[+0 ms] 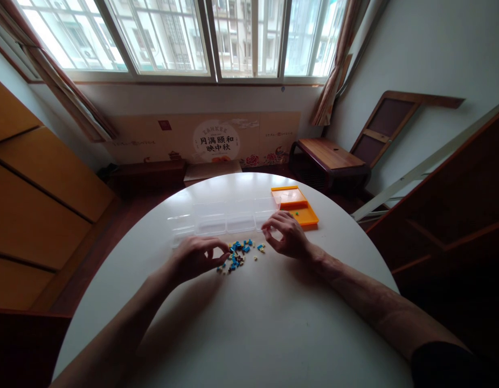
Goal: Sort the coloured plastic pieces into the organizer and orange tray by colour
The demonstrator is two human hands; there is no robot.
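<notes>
Small bricks [234,263] lay in a loose heap on the white round table [241,328], between the person's two hands and in front of a clear compartment box [240,223]. Colours noted: mostly blue, with pale yellow and dark brown among them. A few pieces sat just to the right of the main heap, apart from it.

Left hand [201,253]: at the heap's left edge, palm turned inward, thumb and fingertips brought to a narrow gap right by the bricks. Whether a piece was pinched there, I could not tell.

Right hand [288,235]: raised near the right end of the box, thumb and forefinger curved into a ring with their tips near each other. Too small to tell if anything was held. Dark sleeve [439,364] on that arm.

Box: see-through, its compartments in a row running left to right beyond the heap. Orange tray [311,216] just beside its right end, behind the right hand; a green piece [297,214] lay in the tray's near section, the far section looking pale.

Surroundings: printed cardboard panel [152,137] below the window [164,37], wooden stool [330,153] beyond the table to the right.
</notes>
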